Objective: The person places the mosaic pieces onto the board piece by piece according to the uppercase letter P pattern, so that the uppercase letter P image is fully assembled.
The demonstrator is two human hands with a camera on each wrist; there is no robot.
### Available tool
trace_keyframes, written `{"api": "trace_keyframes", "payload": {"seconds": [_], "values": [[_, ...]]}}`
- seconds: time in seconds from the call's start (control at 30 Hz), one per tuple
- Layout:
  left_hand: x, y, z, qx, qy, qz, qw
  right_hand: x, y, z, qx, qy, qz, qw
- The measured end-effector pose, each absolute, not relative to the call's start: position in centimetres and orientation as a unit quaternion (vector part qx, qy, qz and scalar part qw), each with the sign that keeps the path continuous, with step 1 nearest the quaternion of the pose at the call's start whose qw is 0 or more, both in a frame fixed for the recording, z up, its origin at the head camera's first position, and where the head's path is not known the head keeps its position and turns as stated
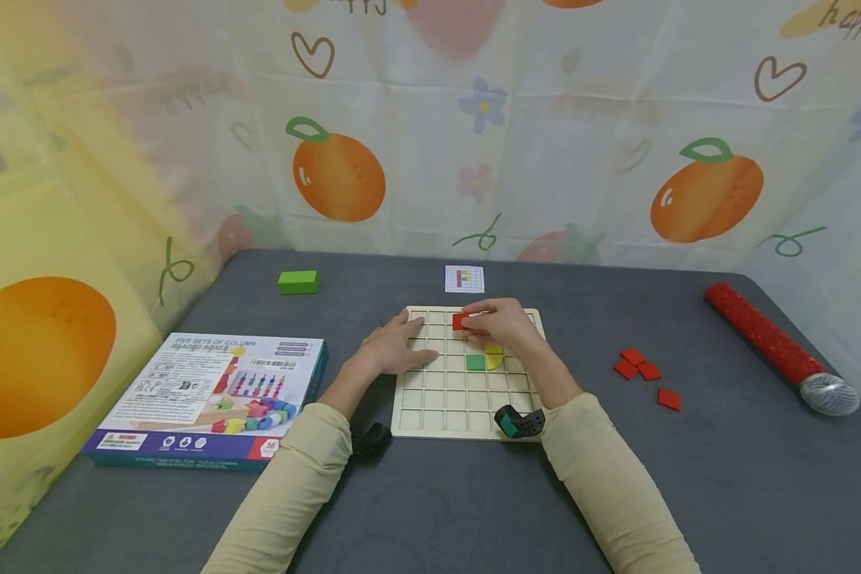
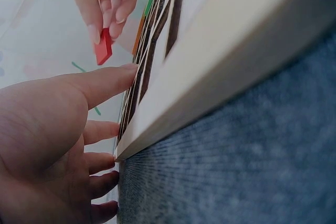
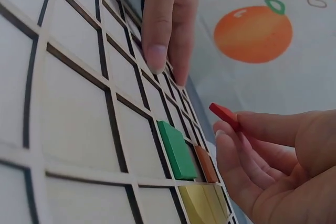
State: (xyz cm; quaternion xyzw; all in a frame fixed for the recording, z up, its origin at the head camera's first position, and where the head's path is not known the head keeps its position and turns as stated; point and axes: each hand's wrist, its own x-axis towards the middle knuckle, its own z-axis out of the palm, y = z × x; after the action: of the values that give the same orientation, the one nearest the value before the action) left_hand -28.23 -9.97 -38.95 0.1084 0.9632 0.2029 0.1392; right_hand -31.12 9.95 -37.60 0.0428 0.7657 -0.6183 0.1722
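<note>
A wooden grid board [image 1: 430, 402] lies flat in front of me. Between the thumb and fingers of my right hand [image 1: 501, 325] is a thin red square tile [image 3: 224, 114], held over the far rows of the board. My left hand [image 1: 395, 344] rests on the board's left side with its fingers spread, the thumb reaching over the grid. Set in the grid's cells are a green tile [image 3: 176, 150], yellow pieces [image 1: 494, 363] and an orange-red tile [image 3: 206, 163], the last mostly hidden by my right hand in the head view.
Several loose red tiles [image 1: 669, 399] lie right of the board, with a red glittery microphone [image 1: 764, 331] beyond them. A printed box [image 1: 165, 391] sits at left, and a green block [image 1: 298, 282] farther back. Behind the board is a small card with a coloured grid [image 1: 464, 279].
</note>
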Motion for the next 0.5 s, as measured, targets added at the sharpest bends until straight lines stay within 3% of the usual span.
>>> {"api": "trace_keyframes", "payload": {"seconds": [0.5], "values": [[-28.20, -9.91, -38.80, 0.113, 0.963, 0.203, 0.140, -31.34, 9.62, -38.05, 0.035, 0.798, -0.584, 0.143]]}}
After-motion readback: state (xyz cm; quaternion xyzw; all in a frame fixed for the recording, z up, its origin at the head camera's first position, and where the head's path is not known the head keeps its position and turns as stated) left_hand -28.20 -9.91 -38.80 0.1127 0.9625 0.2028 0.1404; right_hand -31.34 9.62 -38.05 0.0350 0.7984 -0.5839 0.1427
